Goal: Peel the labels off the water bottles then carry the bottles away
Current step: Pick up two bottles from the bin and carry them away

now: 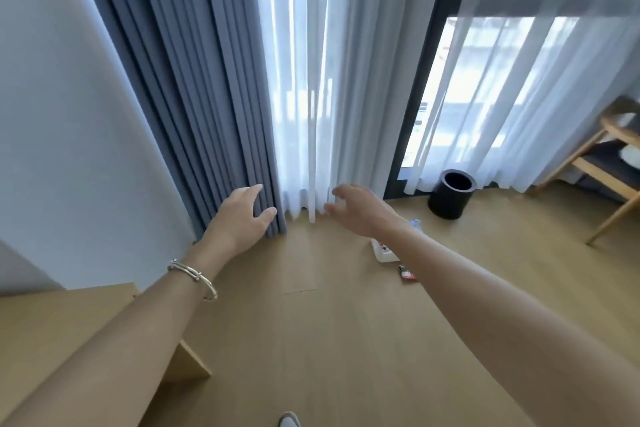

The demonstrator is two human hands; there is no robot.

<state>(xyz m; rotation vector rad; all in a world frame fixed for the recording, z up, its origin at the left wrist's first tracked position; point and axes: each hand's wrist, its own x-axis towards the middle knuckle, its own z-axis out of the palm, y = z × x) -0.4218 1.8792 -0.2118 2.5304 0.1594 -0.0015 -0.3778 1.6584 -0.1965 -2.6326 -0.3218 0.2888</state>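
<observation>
Both my arms reach forward over a wooden floor toward the curtains. My left hand [242, 215], with a silver bracelet on its wrist, hangs open with relaxed fingers in front of the grey curtain. My right hand [360, 208] is also open and holds nothing, fingers loosely curved before the white sheer curtain. On the floor, mostly hidden behind my right forearm, lies a clear water bottle [416, 225] next to a white object [382, 253]. A small red and dark item [406, 272], possibly a peeled label, lies just in front of them.
A black cylindrical bin [452, 194] stands on the floor by the window. A wooden chair [613, 170] is at the right edge. A light wooden table [86, 319] fills the lower left. Grey curtain [194, 80] and sheer curtain [346, 80] hang ahead.
</observation>
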